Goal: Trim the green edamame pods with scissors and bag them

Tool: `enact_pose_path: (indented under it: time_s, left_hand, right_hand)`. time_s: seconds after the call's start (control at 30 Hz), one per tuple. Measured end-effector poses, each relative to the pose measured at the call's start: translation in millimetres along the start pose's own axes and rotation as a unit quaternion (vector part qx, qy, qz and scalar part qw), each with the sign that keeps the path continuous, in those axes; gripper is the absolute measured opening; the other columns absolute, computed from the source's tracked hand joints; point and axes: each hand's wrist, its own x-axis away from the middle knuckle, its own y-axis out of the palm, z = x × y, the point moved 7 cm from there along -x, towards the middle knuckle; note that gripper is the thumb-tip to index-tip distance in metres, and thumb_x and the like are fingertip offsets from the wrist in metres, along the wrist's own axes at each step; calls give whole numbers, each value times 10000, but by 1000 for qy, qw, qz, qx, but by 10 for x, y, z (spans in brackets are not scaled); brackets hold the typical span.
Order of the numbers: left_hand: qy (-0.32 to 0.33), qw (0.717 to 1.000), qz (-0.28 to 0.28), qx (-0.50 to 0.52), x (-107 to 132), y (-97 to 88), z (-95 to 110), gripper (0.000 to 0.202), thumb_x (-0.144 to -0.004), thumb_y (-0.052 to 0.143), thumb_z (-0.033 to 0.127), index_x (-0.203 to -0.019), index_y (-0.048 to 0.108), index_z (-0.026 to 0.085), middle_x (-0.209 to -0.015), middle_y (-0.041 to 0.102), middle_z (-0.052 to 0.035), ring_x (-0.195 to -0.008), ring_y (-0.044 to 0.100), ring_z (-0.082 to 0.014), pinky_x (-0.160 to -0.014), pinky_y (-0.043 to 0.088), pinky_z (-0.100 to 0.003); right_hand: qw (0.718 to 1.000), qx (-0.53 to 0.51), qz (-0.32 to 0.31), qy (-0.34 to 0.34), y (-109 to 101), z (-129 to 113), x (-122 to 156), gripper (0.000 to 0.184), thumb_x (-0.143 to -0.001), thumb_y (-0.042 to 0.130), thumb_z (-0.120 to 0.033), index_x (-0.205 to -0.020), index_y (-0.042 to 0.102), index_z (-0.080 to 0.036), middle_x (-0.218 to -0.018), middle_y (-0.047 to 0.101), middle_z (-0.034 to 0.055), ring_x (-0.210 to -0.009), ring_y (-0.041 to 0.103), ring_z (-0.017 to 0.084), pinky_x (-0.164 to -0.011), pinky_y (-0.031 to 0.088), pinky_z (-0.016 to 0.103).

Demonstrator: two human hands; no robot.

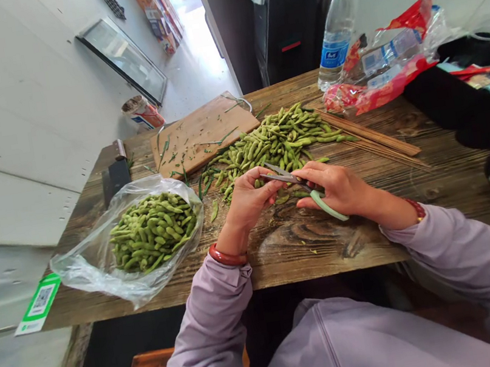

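Note:
My right hand [335, 188] is closed around a pair of scissors [319, 200] with pale green handles. The scissors' blades are parted and point left, reaching my left hand [249, 198]. There my thumb and fingers are pinched together at the blades; what they hold is too small and covered to make out. Just beyond both hands lies a loose heap of green soybean pods [275, 139] on the wooden table [284, 257]. To the left, a clear plastic bag [88, 274] stands open, with many more pods [153, 231] in it.
Behind the heap lies a wooden cutting board [204, 131] with green scraps. A cleaver [116, 177] rests at the left edge. Thin wooden skewers [371, 137] lie right of the pods. A water bottle [337, 34] and red plastic packaging [394, 75] stand at the back right.

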Motion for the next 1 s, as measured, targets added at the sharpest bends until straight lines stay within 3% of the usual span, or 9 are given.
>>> enact_pose_path:
  time_s: [0.23, 0.47, 0.63, 0.7, 0.83, 1.0]
  left_hand:
    - [3, 1000, -20, -17, 3, 14, 2, 363, -645, 883, 397, -771, 657, 143, -682, 700, -18, -422, 461, -40, -388, 295, -183]
    - [45, 998, 4, -32, -1, -39, 43, 304, -690, 855, 346, -772, 639, 148, -686, 671, 3, -463, 457, -36, -404, 315, -170]
    - [35, 999, 14, 7, -19, -66, 27, 292, -733, 822, 304, -943, 678, 162, -677, 642, 28, -428, 441, -26, -372, 271, -153]
    - [28, 998, 28, 41, -40, -102, 18, 268, -744, 813, 300, -926, 682, 152, -640, 612, 36, -425, 446, -26, -368, 275, -147]
    - [17, 991, 54, 120, -86, -187, 4, 226, -717, 824, 243, -841, 670, 133, -584, 582, 41, -465, 506, -35, -426, 376, -131]
    - [-11, 988, 59, 144, -91, -204, -25, 206, -714, 792, 138, -900, 707, 112, -649, 649, 3, -559, 605, -52, -537, 475, -133]
  right_hand:
    - [999, -12, -2, -35, -1, -39, 10, 428, -905, 695, -399, -1262, 603, -184, -985, 684, 83, -795, 648, 215, -719, 531, 335]
    - [1000, -11, 14, -23, -27, -44, 12, 403, -932, 653, -452, -1237, 626, -189, -1112, 724, 125, -1005, 700, 273, -867, 563, 388]
    - [999, 12, 45, -3, -60, 18, 13, 384, -924, 663, -433, -1220, 635, -190, -1054, 726, 118, -931, 706, 276, -819, 572, 398]
    - [999, 20, 48, -4, -58, 21, 17, 377, -920, 670, -423, -1215, 636, -190, -1037, 723, 111, -928, 704, 276, -812, 571, 392]
    - [999, 42, 33, 5, -43, 7, 20, 387, -914, 682, -395, -1228, 632, -174, -1028, 708, 109, -859, 699, 260, -755, 566, 370]
    - [998, 51, 23, 22, -47, 2, 15, 440, -873, 728, -347, -1267, 625, -182, -1068, 685, 99, -788, 684, 223, -708, 555, 348]
